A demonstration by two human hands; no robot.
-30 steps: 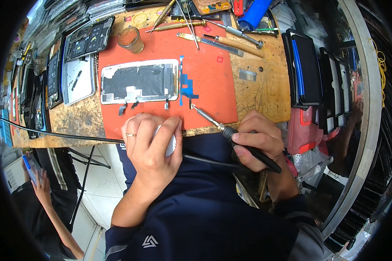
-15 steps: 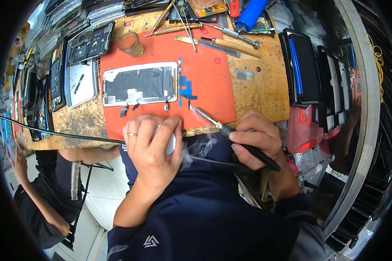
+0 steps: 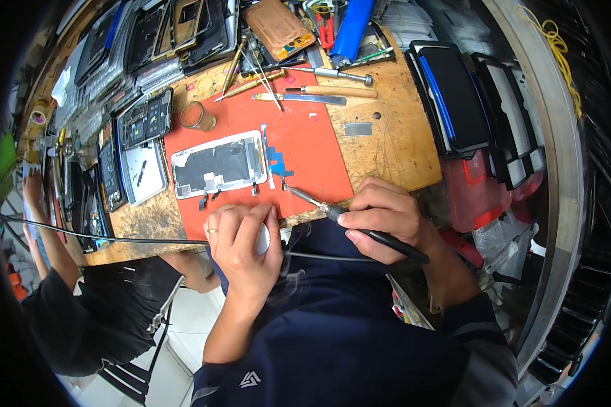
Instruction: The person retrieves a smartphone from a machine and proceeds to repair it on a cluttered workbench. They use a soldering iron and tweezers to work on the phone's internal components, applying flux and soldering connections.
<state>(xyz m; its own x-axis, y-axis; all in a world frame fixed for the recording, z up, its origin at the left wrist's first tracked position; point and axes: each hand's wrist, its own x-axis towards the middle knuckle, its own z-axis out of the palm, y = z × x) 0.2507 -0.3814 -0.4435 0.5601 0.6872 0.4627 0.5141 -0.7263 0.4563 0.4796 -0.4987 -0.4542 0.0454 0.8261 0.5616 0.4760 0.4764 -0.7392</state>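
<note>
A phone screen assembly (image 3: pixel 217 166) with black backing and pale frame lies on the orange mat (image 3: pixel 319 156). Along its right side a blue-taped flex cable (image 3: pixel 276 161) ends in a small dark tab. My right hand (image 3: pixel 387 227) grips a soldering iron (image 3: pixel 380 244), its tip at that tab. My left hand (image 3: pixel 237 251), with a ring, is closed round a small white round object (image 3: pixel 263 243) below the mat's front edge, mostly hidden by the fingers. A black cable (image 3: pixel 115 239) runs behind this hand. Faint smoke rises below it.
A jar (image 3: pixel 198 120) of orange stuff and several tools (image 3: pixel 339 91) lie at the back. Phone parts (image 3: pixel 146 119) crowd the left, dark screen panels (image 3: pixel 455 102) the right. A co-worker (image 3: pixel 95 319) in dark clothes is at the lower left, one hand by the bench.
The view has shifted, with the bench's back rising on the right and more clutter showing. Smoke appeared and has thinned. The co-worker has moved toward the bench. Both my hands keep their grips.
</note>
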